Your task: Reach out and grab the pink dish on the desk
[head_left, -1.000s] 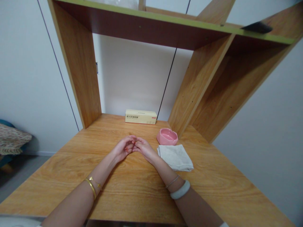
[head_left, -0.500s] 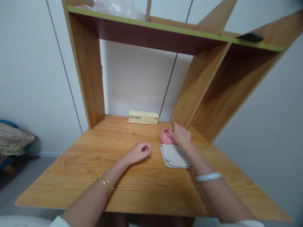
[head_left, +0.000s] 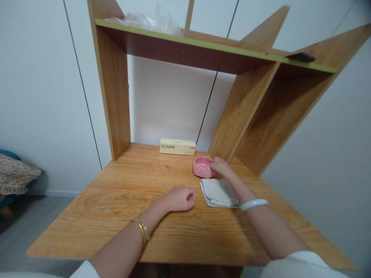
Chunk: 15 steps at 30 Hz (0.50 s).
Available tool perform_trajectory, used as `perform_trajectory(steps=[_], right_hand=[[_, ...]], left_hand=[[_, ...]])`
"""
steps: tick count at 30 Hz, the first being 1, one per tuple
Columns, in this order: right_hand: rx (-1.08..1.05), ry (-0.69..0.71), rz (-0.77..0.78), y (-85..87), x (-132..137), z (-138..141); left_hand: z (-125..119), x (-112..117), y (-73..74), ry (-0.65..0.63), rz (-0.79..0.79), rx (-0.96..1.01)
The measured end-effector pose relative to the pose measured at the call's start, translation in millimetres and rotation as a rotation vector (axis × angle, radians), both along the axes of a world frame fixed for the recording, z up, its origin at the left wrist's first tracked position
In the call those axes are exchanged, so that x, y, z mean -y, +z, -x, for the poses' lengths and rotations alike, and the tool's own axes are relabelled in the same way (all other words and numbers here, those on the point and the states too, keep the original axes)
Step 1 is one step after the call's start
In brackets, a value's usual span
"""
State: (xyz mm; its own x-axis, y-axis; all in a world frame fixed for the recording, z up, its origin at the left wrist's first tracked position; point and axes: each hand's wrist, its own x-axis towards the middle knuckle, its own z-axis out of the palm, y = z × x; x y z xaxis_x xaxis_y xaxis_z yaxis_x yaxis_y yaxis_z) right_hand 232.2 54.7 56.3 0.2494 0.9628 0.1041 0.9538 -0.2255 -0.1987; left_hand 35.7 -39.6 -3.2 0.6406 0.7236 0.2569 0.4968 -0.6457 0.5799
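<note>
Far left, off the bench: patterned fabric (head_left: 16,173) over a low piece of furniture, soft and rumpled.

On the wooden bench (head_left: 116,200) — pale, grained board, smooth, with squared edges — left hand (head_left: 181,198) resting knuckles-down, fingers curled into a loose fist, grip closed on nothing visible; seemingly just parked there to steady the body. Thin gold bangle (head_left: 141,231) at that wrist.

Further back against the wall, long cream cardboard box (head_left: 177,146) with red print, lying flat and pushed well out of the working area.

Right of centre, pink dish (head_left: 202,166) — small, glossy, thick-walled, rounded-square, probably ceramic — standing just behind a folded grey-white cloth (head_left: 218,192), matte and soft, laid flat in a neat rectangle close at hand. Right hand (head_left: 220,166) at the dish's right rim, fingertips pinched onto the edge, grip narrow and holding the dish by its wall; dish on the bench surface or barely off it — cannot tell which. Forearm passing over the cloth's right edge; pale smooth bangle (head_left: 254,204) and fine chain at the wrist.

Above, shelf (head_left: 185,40) with green edge, crinkled clear plastic (head_left: 150,19) on top at left, dark flat object (head_left: 300,57) at right.
</note>
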Motion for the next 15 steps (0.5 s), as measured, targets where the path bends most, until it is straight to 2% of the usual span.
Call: perform_trajectory(steps=[4, 8, 9, 12, 15], right_hand=[[-0.118, 0.204, 0.034, 2.7, -3, 55], [-0.256, 0.347, 0.091, -6.0, -6, 122], [-0.364, 0.395, 0.126, -9.4, -7, 138], [-0.542, 0.459, 0.191, -18.2, -9, 178], [-0.556, 0.444, 0.213, -22.0, -11, 206]], left_hand=[[0, -1, -2.7, -0.019, 0.016, -0.003], [3, -5, -4.9, -0.018, 0.06, 0.028], [4, -6, -5.2, -0.013, 0.07, 0.054], [8, -6, -6.4, -0.026, 0.107, 0.205], [14, -5, -11.5, -0.029, 0.217, 0.409]])
